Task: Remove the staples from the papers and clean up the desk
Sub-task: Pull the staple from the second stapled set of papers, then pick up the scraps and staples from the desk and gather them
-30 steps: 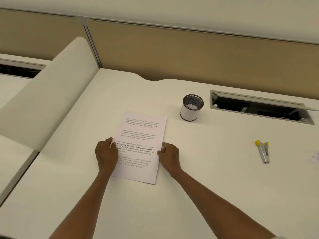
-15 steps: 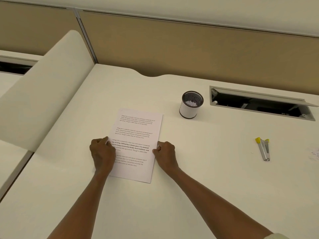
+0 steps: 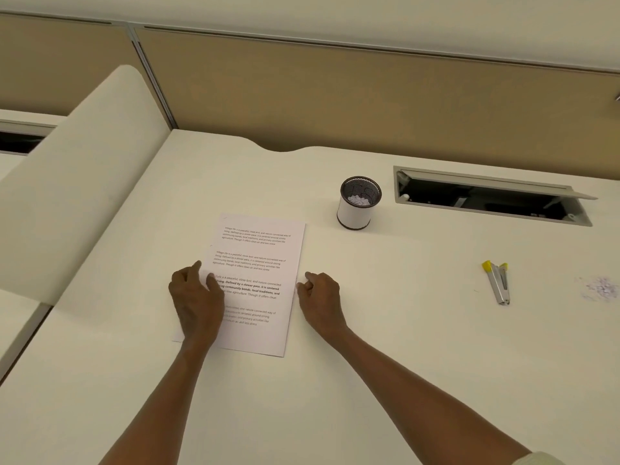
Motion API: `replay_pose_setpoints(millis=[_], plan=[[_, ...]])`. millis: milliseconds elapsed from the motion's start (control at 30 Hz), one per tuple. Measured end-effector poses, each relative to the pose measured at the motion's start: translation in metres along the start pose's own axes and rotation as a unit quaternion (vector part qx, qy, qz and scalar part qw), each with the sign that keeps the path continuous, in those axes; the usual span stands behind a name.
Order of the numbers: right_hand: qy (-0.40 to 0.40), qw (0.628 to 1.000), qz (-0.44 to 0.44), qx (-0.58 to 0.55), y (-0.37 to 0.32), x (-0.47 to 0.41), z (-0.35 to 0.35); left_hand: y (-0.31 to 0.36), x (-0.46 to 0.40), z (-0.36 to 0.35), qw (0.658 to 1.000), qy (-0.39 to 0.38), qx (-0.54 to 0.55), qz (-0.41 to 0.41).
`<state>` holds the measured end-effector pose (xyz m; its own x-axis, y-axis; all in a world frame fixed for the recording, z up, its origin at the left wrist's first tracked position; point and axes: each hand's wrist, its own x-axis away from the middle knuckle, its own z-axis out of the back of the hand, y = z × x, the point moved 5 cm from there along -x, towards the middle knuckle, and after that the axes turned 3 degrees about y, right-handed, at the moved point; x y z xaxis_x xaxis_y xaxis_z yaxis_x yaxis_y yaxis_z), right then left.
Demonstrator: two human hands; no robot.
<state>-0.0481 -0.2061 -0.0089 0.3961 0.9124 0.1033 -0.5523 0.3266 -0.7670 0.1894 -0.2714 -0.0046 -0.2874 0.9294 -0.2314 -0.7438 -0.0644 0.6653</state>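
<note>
A stack of printed white papers (image 3: pixel 260 256) lies flat on the cream desk (image 3: pixel 419 347), a little left of centre. My left hand (image 3: pixel 196 298) covers the stack's left edge, thumb on top of the sheet and index finger stretched along the edge. My right hand (image 3: pixel 318 297) is curled against the right edge, fingertips pinching it. A metal staple remover with yellow tips (image 3: pixel 498 281) lies on the desk far to the right, away from both hands.
A white cup with a black mesh rim (image 3: pixel 359 213), holding small white bits, stands behind the papers to the right. An open cable hatch (image 3: pixel 489 199) is set into the desk's back right. A small scatter of scraps (image 3: pixel 600 288) lies at the right edge. A curved divider (image 3: pixel 73 182) rises on the left.
Both hands stay at the papers' side edges. My left index finger has stretched out along the edge. The view has shifted slightly; the papers lie in the same place.
</note>
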Motion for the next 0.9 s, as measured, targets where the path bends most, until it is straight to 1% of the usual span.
replay_pose_setpoints(millis=[67,167,233,333,500,700,900], plan=[[0.028,0.999,0.04,0.015,0.005,0.005,0.013,0.02,0.012,-0.007,0.999,-0.008,0.021,-0.031],[0.077,0.99,0.096,0.075,0.015,0.01,0.04,0.048,0.033,-0.024,0.995,-0.044,0.05,-0.07],[0.105,0.984,0.106,0.096,0.025,0.014,0.06,0.065,0.049,-0.035,0.991,-0.071,0.077,-0.083],[0.133,0.979,0.104,0.111,0.045,0.019,0.089,0.093,0.073,-0.048,0.983,-0.104,0.112,-0.102],[0.174,0.973,0.091,0.119,0.082,0.03,0.137,0.137,0.11,-0.068,0.971,-0.143,0.139,-0.13],[0.208,0.97,0.059,0.113,0.128,0.046,0.199,0.192,0.158,-0.096,0.955,-0.187,0.158,-0.166],[0.235,0.966,0.03,0.102,0.178,0.057,0.253,0.244,0.201,-0.125,0.94,-0.221,0.149,-0.211]])
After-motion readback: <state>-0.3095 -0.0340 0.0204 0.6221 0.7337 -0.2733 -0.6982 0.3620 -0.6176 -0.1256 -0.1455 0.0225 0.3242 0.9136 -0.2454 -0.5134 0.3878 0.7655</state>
